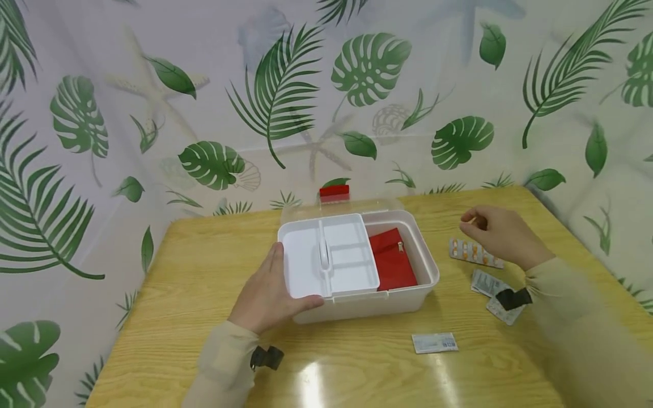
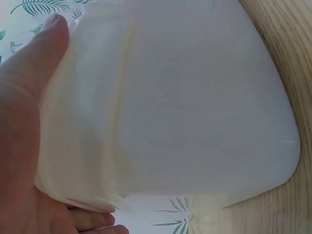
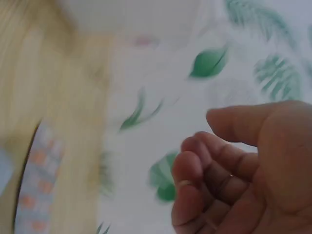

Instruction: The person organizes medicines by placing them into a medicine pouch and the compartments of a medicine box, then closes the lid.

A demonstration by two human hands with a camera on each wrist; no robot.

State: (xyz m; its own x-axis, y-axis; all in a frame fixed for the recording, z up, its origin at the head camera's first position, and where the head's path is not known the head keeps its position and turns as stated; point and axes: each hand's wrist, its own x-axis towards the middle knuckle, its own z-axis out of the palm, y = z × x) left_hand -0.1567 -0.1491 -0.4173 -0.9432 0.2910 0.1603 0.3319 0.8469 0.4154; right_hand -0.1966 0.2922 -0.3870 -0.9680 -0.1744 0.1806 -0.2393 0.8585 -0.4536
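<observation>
Open white box (image 1: 357, 294), red pouch (image 1: 391, 262) inside
</observation>
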